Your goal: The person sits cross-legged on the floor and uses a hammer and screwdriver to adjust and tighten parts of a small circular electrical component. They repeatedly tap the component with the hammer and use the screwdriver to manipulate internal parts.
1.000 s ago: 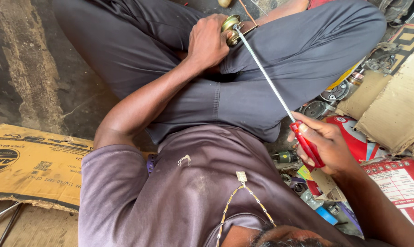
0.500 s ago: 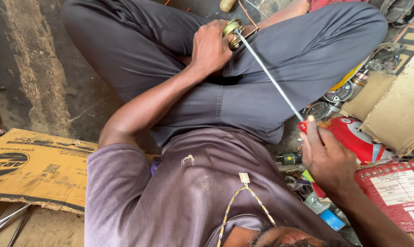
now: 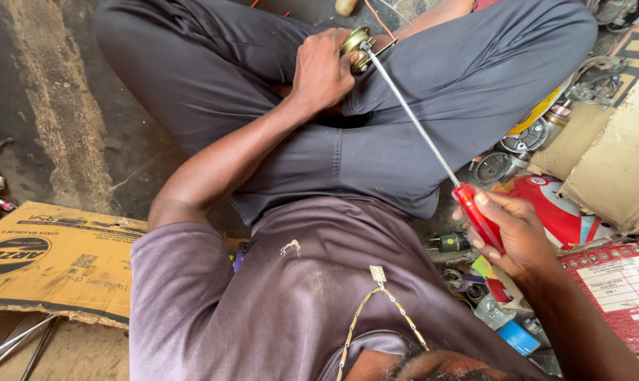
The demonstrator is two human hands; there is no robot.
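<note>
screwdriver tip seated in the brass part

since half a second ago my right hand [image 3: 506, 236] has slid back up the red handle [image 3: 478, 215], fingers wrapped around it again rather than loose over its end.

head view: my left hand [image 3: 323, 70] is closed tight on the round brass part [image 3: 357, 46], pressed against my crossed leg. the long screwdriver shaft [image 3: 411, 116] runs straight from handle to part, tip touching it. to do this well, i judge i should keep the shaft in line with the screw, push firmly, and turn slowly so the tip does not slip toward my fingers. cardboard [image 3: 48, 257] lies beside me.
</note>
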